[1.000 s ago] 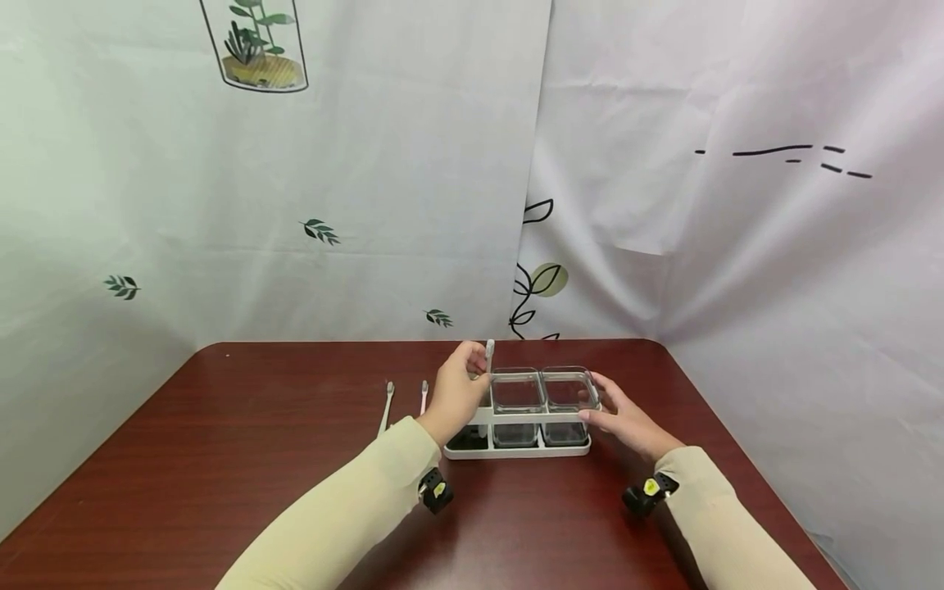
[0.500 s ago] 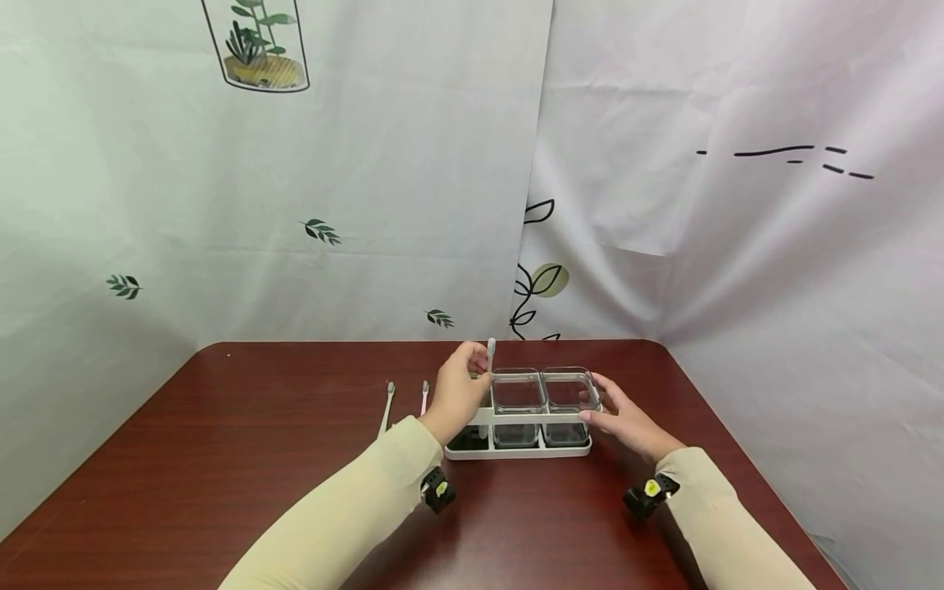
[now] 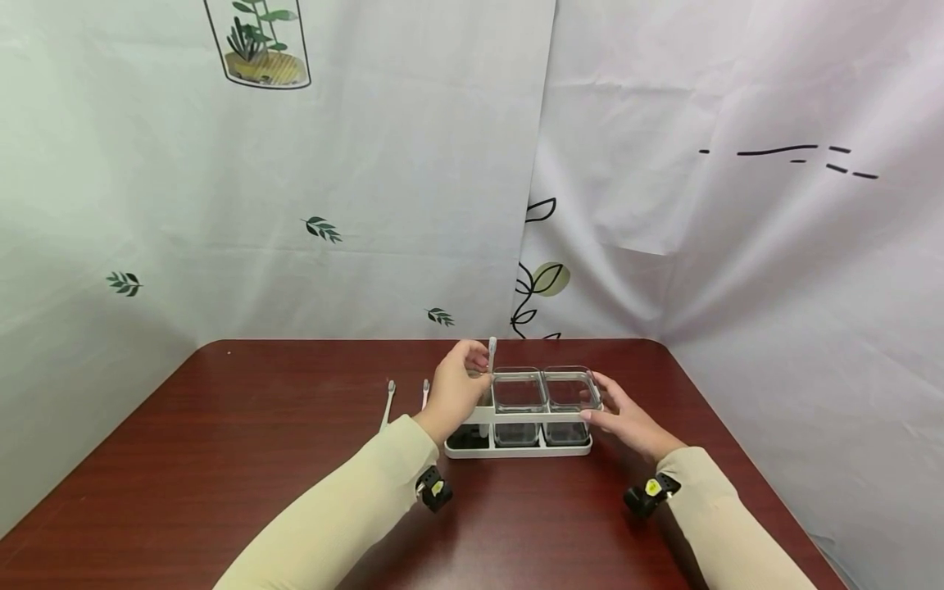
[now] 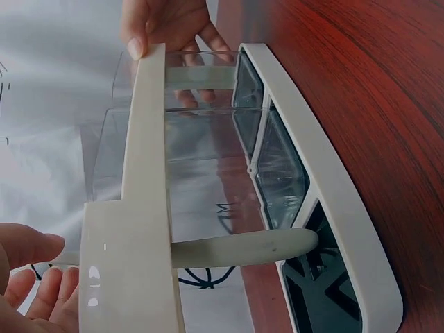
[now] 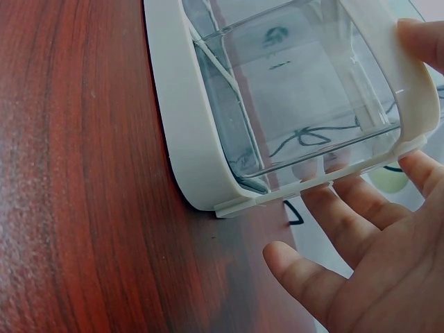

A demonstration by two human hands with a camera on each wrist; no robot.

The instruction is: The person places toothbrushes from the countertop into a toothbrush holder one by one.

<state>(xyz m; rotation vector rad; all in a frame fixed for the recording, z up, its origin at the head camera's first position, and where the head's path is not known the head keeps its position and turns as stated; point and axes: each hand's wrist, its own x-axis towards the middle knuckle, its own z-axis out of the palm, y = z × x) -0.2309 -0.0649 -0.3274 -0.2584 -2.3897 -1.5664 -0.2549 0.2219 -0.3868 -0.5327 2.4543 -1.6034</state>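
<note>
A white toothbrush holder [image 3: 468, 453] with two clear cups stands on the table. My left hand [image 3: 455, 393] pinches a toothbrush [image 3: 492, 351] upright at the holder's left end, its bristles up. In the left wrist view, that toothbrush's handle [image 4: 243, 248] passes down through the upper frame, its end at the dark base. My right hand [image 3: 627, 419] grips the holder's right end. The right wrist view shows its thumb on the upper frame [image 5: 388, 52] and some fingertips behind the side. Two more toothbrushes, a left one [image 3: 388, 401] and a right one [image 3: 425, 392], lie left of the holder.
The dark red wooden table [image 3: 243, 442] extends to both sides and in front of the holder. A pale printed curtain [image 3: 413, 180] hangs behind the table and along its sides.
The hands, the toothbrush and the holder stay almost in the same place. Only the whole head view shifts very slightly.
</note>
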